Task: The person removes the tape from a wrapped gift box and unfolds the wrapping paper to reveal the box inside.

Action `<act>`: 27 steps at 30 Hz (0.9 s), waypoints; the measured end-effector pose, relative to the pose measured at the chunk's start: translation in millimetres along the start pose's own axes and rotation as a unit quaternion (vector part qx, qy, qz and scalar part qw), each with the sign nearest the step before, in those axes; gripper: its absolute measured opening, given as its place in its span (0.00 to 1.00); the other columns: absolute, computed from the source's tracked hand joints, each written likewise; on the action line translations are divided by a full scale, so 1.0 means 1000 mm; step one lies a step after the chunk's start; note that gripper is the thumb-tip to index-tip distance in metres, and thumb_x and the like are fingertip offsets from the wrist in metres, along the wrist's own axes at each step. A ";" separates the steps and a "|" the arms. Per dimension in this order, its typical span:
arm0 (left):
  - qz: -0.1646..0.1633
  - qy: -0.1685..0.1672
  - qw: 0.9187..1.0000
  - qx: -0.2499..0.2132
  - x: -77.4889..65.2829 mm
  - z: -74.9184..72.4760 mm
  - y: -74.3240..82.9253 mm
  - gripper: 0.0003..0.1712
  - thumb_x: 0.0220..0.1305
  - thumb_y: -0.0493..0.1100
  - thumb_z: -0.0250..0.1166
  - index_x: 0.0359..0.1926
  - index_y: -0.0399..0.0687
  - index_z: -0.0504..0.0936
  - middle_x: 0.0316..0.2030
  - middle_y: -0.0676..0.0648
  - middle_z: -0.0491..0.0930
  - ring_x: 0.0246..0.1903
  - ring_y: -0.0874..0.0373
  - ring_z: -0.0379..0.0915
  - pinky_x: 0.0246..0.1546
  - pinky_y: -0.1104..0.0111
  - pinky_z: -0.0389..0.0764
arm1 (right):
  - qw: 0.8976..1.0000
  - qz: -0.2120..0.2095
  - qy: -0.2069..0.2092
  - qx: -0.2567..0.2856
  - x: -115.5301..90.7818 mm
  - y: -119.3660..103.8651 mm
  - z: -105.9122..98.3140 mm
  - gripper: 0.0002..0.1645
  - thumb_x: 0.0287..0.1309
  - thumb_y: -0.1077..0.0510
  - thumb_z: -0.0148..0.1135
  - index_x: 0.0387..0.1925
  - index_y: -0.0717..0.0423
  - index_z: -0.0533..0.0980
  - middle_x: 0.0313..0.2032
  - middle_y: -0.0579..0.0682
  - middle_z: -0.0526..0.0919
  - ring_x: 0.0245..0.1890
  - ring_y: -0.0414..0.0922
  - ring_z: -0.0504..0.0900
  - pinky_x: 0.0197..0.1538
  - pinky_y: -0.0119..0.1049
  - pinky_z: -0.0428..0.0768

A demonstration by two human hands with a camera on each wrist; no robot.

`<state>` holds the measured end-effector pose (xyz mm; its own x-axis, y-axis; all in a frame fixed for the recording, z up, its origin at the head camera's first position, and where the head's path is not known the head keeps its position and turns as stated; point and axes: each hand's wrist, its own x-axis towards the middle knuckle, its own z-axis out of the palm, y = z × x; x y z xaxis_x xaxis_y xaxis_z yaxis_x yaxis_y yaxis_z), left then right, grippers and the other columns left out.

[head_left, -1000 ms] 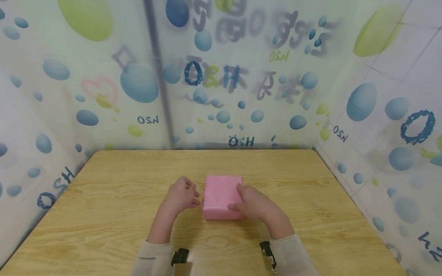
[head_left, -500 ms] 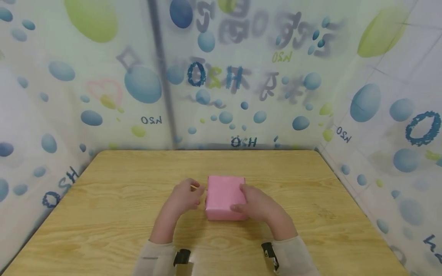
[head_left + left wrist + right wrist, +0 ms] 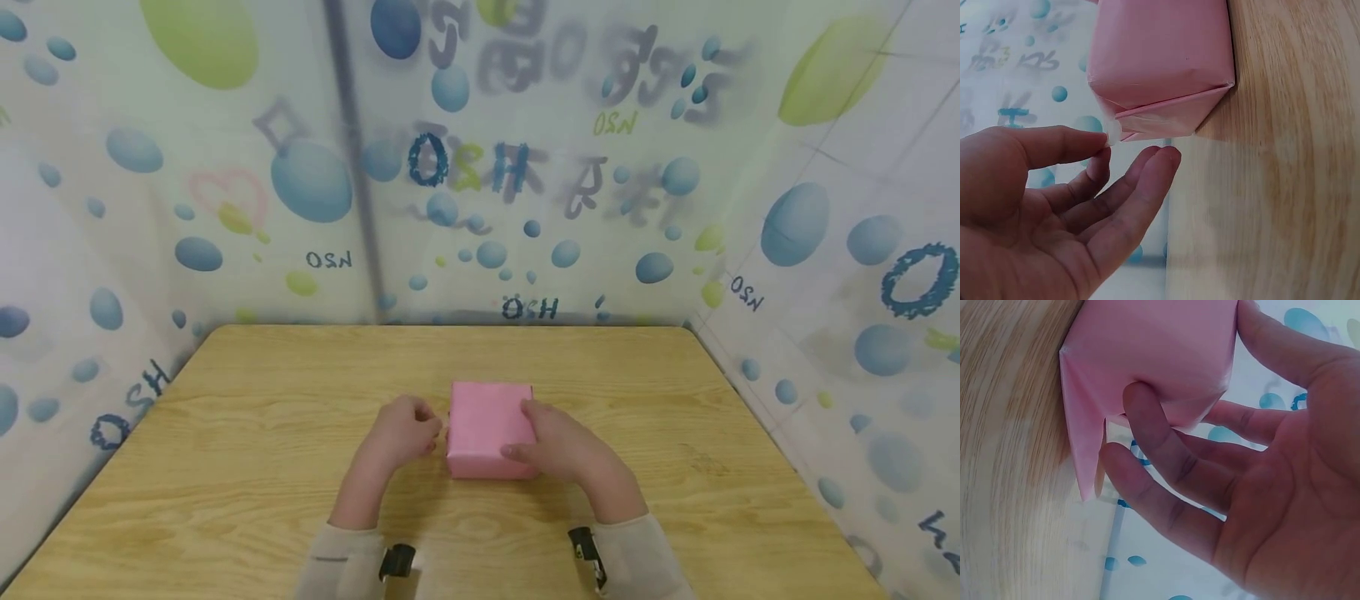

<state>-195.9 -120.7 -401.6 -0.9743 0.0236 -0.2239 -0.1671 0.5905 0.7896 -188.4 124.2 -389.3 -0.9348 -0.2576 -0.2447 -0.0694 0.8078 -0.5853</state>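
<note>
A box wrapped in pink paper [image 3: 491,425] lies on the wooden table. At its left end, folded paper shows in the left wrist view. My left hand [image 3: 405,432] pinches a small piece of clear tape [image 3: 1113,131] between thumb and forefinger, close to that folded end; its other fingers are bent loosely beneath. My right hand [image 3: 570,446] holds the box's right end with its thumb and fingers. In the right wrist view, a loose paper flap [image 3: 1082,431] sticks out at this end, with fingertips against the paper beside it.
The table [image 3: 285,400] has bare wood on both sides of the box. A pale wall covering [image 3: 480,275] with blue and green ovals and lettering rises at the back and both sides. Black straps [image 3: 397,560] sit at the sleeve cuffs.
My left fingers have drawn closer together beside the box's left end. The right hand keeps its hold on the box. The head view has shifted slightly.
</note>
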 end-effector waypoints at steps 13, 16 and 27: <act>-0.028 0.041 0.999 -0.020 -0.001 -0.014 -0.008 0.10 0.70 0.37 0.63 0.46 0.32 0.78 0.38 0.38 0.85 0.31 0.56 0.87 0.33 0.65 0.88 | 1.000 0.011 -0.003 0.013 0.000 -0.003 -0.001 0.47 0.70 0.46 0.70 0.80 0.60 0.62 0.79 0.61 0.67 0.80 0.60 0.66 0.78 0.61 0.68; -0.022 0.034 0.998 -0.051 -0.001 -0.018 -0.011 0.14 0.69 0.34 0.63 0.53 0.32 0.76 0.39 0.36 0.84 0.30 0.55 0.87 0.34 0.63 0.90 | 1.000 0.012 -0.003 0.014 0.000 -0.003 -0.001 0.47 0.70 0.46 0.70 0.80 0.60 0.62 0.79 0.61 0.67 0.80 0.61 0.66 0.78 0.61 0.67; 0.035 0.072 0.995 0.067 -0.005 -0.028 -0.007 0.16 0.77 0.44 0.57 0.53 0.37 0.84 0.41 0.38 0.86 0.32 0.53 0.79 0.32 0.63 0.81 | 1.000 0.012 0.000 0.021 -0.001 0.000 -0.001 0.52 0.69 0.47 0.71 0.82 0.61 0.57 0.80 0.62 0.64 0.81 0.61 0.64 0.80 0.61 0.65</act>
<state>-194.1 -147.2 -389.7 -0.9959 -0.0425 -0.0793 -0.0866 0.6934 0.7153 -187.6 124.6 -388.0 -0.9362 -0.2386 -0.2581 -0.0326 0.7901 -0.6121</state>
